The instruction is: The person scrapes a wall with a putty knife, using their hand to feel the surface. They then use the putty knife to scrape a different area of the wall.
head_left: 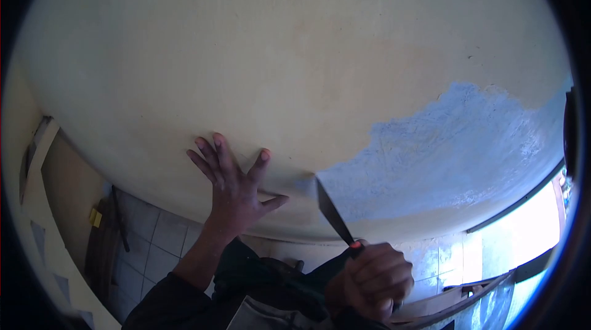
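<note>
My left hand (235, 197) lies against the cream wall (246, 53), its fingers spread wide and nothing in them. Lower right, my right hand (380, 276) is a fist closed around the handle of a scraper (333, 213). The dark blade slants up and left from the fist, and its end touches the wall at the left border of a bluish-white patch (425, 151). That patch has a ragged upper edge and a rough, streaked surface. My fingers hide most of the handle.
Pale floor tiles (169, 231) show below the wall. At the left are a light slatted frame (52, 219), a dark wooden piece (112, 250) and a small yellow object (95, 218). Bright light comes through an opening (529, 213) at the right, above a wooden piece (443, 308).
</note>
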Demonstrator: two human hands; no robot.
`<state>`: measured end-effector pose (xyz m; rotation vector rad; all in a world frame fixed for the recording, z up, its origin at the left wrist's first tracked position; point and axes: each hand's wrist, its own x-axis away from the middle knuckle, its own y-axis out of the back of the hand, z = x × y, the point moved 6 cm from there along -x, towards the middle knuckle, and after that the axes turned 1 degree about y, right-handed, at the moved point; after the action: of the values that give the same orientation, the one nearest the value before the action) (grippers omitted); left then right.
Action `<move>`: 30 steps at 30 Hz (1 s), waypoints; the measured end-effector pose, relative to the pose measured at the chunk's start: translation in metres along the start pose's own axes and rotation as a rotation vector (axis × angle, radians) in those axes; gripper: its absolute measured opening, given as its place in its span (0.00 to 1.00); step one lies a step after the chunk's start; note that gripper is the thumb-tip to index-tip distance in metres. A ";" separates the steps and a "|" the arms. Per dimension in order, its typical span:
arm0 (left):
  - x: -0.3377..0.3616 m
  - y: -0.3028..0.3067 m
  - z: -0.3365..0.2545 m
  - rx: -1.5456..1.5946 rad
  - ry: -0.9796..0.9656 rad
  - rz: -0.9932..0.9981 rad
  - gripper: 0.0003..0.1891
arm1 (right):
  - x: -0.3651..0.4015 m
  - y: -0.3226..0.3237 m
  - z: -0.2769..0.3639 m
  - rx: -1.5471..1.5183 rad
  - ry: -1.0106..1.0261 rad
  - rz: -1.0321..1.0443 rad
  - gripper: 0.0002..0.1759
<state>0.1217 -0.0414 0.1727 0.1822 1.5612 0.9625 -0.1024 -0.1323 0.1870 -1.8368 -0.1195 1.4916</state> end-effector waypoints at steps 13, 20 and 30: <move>0.003 -0.002 0.000 -0.020 -0.003 0.010 0.64 | -0.001 -0.008 -0.004 -0.015 -0.047 0.060 0.18; 0.002 -0.003 0.002 -0.030 -0.012 0.000 0.63 | 0.004 -0.008 -0.005 -0.003 -0.004 -0.046 0.17; 0.005 -0.002 0.003 -0.031 -0.004 -0.002 0.63 | -0.003 -0.017 -0.004 -0.087 -0.095 0.125 0.17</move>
<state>0.1235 -0.0384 0.1683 0.1610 1.5420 0.9835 -0.0940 -0.1238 0.1995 -1.8711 -0.1186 1.6852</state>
